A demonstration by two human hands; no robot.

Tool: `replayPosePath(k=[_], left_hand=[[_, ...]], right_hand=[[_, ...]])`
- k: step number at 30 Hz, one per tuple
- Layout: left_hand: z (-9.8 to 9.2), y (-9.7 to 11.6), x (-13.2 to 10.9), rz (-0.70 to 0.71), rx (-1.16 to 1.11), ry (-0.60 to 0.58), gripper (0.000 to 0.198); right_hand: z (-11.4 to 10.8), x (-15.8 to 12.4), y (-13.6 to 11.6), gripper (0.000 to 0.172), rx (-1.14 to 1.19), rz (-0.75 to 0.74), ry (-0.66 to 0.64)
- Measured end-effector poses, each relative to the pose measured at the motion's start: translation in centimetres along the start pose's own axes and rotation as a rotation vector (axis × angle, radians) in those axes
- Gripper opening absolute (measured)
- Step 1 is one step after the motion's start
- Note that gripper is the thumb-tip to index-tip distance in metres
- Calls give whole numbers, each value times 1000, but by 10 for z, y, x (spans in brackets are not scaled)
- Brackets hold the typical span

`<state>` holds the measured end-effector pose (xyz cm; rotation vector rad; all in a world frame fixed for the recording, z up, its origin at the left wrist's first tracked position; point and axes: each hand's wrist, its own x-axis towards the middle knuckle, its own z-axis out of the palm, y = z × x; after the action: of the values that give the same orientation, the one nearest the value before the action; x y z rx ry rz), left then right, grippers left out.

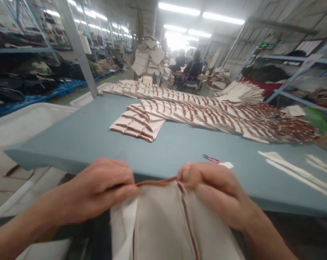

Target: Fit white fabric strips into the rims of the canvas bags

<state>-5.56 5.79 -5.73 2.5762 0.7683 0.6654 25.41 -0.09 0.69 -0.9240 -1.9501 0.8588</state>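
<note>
A cream fabric panel (160, 220) with brown edging and a dark brown seam hangs at the near side of the table. My left hand (106, 189) is closed on its upper left edge, thumb towards me. My right hand (212, 187) grips the upper right edge, its fingers bent over the brown strip. Between the two hands the brown top edge runs nearly straight. Beyond the right hand, small thread snips (211, 158) lie on the blue table (79, 133) beside a white scrap (226, 165).
Overlapping rows of cream, brown-edged panels (185, 108) spread across the table's far side, with a smaller stack (138, 124) nearer. Cream strips (296, 171) lie at right. A white bin (36, 115) and a metal post (77, 47) stand left. A person (193, 68) sits far back.
</note>
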Motion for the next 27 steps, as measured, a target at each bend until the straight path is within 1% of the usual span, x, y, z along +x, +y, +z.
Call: replayPosePath(k=[1,2,3,4,5,6,7,8,10,12,14,15,16,19,23,27], left_hand=[[-8,8,13,44,-74,-68,36],[-17,18,24,59,-134,17,40],[-26,29,34,64,-190,52,39],[-34,37,40,112,-238,38,37],[-39,43,43,143,-242,0,35],[-41,45,44,142,-218,-28,34],[-41,44,43,117,-191,-16,34],[-40,40,40,78,-169,7,34],[-36,27,35,-5,-128,5,32],[-32,16,32,-50,-119,-81,29],[-28,12,32,-93,-150,-173,20],[-25,12,34,-120,-178,-204,18],[-22,14,36,-140,-209,-219,19],[-8,23,49,-127,-316,-213,26],[12,36,67,-82,-476,-170,23],[24,40,77,-150,-623,-157,21]], right_hand=[[-1,1,4,26,-88,50,15],[-3,1,8,25,-147,77,36],[-4,1,12,24,-167,80,49],[-6,1,15,24,-167,68,69],[-7,0,18,24,-147,53,90],[-7,-1,20,24,-126,49,108],[-7,-3,21,24,-110,54,124],[-5,-3,23,24,-95,71,130],[-2,-4,24,20,-60,111,100],[3,-3,26,18,-19,135,46],[7,-2,27,17,30,160,12],[9,-1,27,17,52,173,-5],[11,0,27,17,71,183,-23],[16,3,28,17,126,184,-61],[20,1,32,19,159,150,-49],[19,-7,43,24,154,198,-11]])
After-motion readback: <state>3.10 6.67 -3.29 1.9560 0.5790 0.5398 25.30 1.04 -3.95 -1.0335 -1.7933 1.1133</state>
